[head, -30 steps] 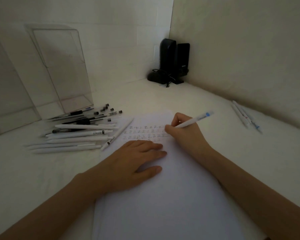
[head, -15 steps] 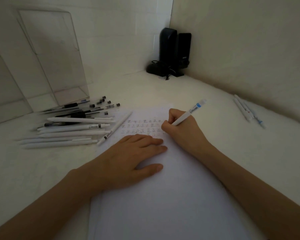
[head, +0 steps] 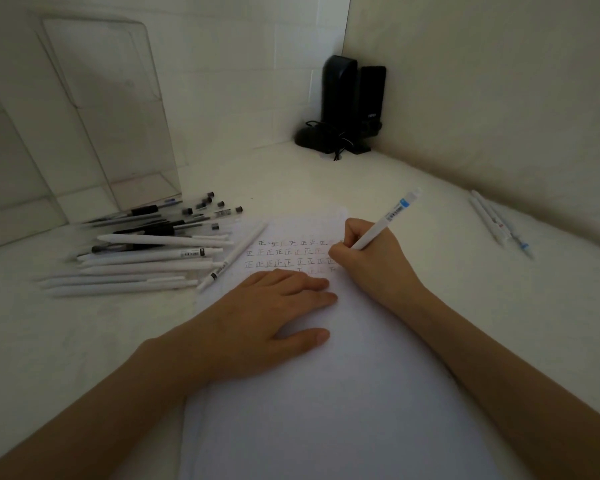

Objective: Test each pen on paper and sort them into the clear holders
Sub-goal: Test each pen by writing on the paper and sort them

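White corner desk (head: 291, 178): left hand (head: 257, 317) flat on paper (head: 343, 393), right hand (head: 371, 268) grips pen (head: 388, 221)

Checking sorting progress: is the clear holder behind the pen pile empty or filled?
Empty: the clear holder shows only its bare floor; the pens lie piled outside, before it.

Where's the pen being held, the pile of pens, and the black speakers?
held pen (head: 390, 216): head view, middle of its white barrel.
pile of pens (head: 163, 240): head view, top white pen.
black speakers (head: 338, 91): head view, taller one's front.
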The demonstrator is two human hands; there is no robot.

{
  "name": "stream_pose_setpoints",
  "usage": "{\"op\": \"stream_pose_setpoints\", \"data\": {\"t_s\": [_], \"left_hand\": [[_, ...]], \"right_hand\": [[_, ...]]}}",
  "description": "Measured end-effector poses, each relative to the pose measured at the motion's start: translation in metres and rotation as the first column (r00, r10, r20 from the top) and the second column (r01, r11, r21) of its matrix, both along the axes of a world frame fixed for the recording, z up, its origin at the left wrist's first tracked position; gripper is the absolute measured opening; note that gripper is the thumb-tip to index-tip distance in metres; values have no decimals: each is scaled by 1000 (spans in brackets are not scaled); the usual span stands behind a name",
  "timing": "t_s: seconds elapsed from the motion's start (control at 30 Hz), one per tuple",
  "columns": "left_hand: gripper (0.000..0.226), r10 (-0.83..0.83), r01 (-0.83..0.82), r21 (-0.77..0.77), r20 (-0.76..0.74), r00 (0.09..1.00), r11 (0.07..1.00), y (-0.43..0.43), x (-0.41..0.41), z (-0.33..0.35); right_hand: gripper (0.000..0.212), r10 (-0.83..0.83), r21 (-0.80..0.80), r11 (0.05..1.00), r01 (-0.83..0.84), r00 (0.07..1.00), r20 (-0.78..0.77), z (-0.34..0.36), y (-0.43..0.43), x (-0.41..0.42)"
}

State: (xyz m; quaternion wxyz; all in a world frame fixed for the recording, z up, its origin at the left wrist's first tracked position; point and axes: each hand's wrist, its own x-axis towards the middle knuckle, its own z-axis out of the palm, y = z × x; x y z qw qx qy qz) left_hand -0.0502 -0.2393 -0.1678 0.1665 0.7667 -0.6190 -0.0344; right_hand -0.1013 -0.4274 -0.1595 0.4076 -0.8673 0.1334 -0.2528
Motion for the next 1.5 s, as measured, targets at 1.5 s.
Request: {"op": "stream_pose_setpoints", "data": {"t_s": [1.5], "left_hand": [[30,621,-433,-619,116,775,656,31,35,35]], "right_hand": [[35,54,-474,878,-61,998,-29,6,12,-18]]}}
